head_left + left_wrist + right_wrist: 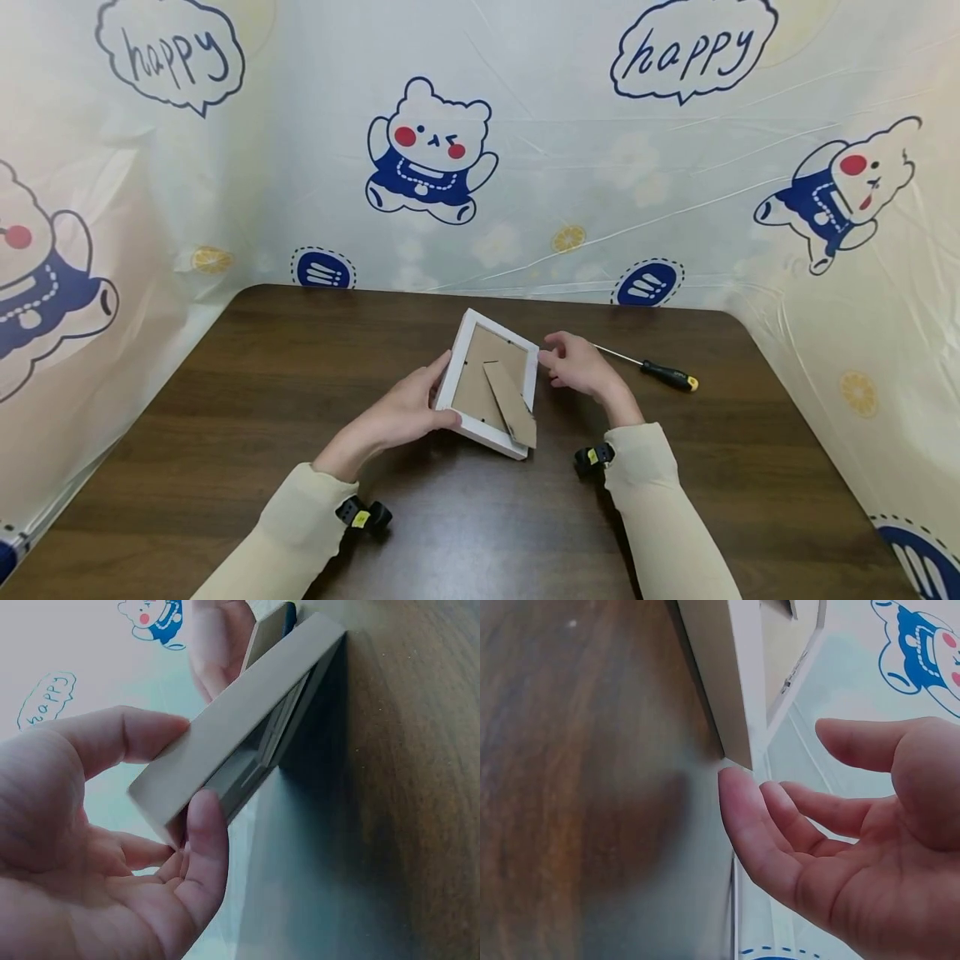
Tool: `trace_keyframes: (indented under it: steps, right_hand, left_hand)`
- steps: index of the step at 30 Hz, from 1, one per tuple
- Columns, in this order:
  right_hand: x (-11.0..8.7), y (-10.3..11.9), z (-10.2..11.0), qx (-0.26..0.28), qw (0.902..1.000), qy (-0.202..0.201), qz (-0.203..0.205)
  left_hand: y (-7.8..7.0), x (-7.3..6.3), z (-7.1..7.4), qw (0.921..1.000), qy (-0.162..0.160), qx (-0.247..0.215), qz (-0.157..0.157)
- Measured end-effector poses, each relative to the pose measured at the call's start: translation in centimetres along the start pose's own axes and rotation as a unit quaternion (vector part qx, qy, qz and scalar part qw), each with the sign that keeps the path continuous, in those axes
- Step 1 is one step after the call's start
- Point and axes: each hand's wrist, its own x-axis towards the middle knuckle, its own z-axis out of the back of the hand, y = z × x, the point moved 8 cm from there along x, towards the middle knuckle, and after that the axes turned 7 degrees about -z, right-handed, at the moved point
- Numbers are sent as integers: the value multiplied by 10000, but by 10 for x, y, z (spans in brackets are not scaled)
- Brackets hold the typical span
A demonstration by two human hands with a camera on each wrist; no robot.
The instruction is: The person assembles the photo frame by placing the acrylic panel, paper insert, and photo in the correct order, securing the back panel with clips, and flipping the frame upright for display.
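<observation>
A white picture frame [491, 436] stands tilted over the table, its back toward the head camera. On its brown backing board [474, 385] a cardboard easel leg [512, 407] sticks out at an angle. My left hand [405, 408] grips the frame's left side, thumb on the back; in the left wrist view, fingers pinch the frame's edge [232, 712]. Beside the frame's upper right corner is my right hand [581, 364], fingers loosely bent and thumb apart. In the right wrist view a fingertip [739, 784] lies at the corner; whether it touches, I cannot tell.
A screwdriver [667, 375] with a black and yellow handle lies right of my right hand, its shaft pointing toward it. The dark brown wooden table [300, 350] meets a printed curtain [540, 167] at the back and sides.
</observation>
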Motion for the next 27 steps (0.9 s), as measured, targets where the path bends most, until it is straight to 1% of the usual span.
trace_keyframes:
  steps: [3, 7, 11, 17, 27]
  right_hand:
    - [-1, 3, 2, 53, 10000, -13, 70]
    - [-4, 6, 4, 95, 9998, -57, 141]
    - [-6, 9, 5, 109, 9996, -97, 240]
    - [-9, 13, 7, 153, 9992, -135, 346]
    - [-11, 17, 10, 177, 9989, -176, 405]
  left_hand:
    - [-3, -1, 6, 9991, -226, 368, 36]
    - [-7, -2, 12, 9967, -503, 644, -9]
    - [-9, -3, 17, 9942, -737, 776, -79]
    - [-16, -3, 22, 9896, -1056, 914, -348]
    - [-28, -7, 28, 9824, -1409, 1018, -684]
